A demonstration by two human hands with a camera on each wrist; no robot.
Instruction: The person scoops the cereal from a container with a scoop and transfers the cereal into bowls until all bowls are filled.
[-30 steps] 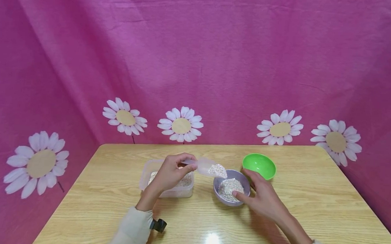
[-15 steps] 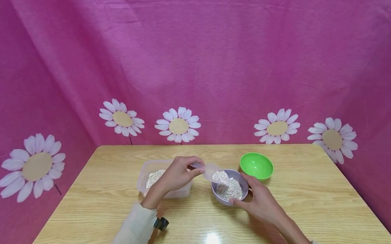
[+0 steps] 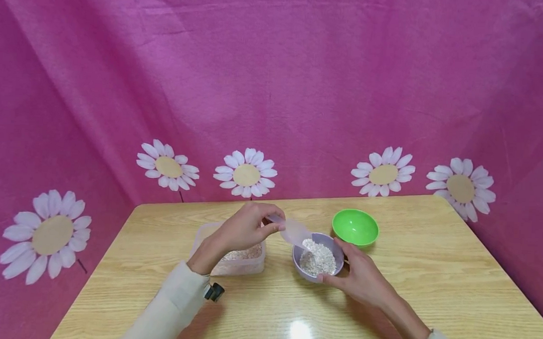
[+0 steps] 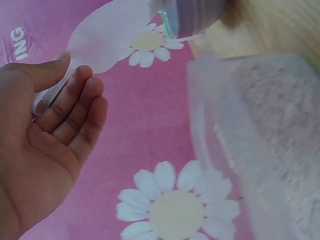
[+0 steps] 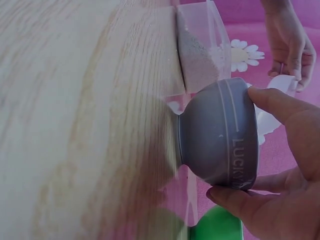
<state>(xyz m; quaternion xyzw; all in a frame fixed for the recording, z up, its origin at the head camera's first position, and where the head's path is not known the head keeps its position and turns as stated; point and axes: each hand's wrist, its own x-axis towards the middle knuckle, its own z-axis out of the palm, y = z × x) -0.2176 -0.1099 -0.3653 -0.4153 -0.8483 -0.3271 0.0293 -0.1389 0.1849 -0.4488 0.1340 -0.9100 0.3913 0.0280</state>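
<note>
Over the wooden table [image 3: 430,265], both hands [image 3: 244,228] [image 3: 366,277] angle inward.

Head view: tub [image 3: 243,267] under left hand [image 3: 244,229] partly hidden by it; scoop [image 3: 295,233] handle mostly lost in the fingers. Left wrist view: tub beside that hand blurred, cut off right and below. Right wrist view: lettering [image 5: 238,160] past "LUCKY", by right hand [image 5: 292,150], unreadable; green bowl [image 5: 218,227] nearby cropped at bottom.
</note>
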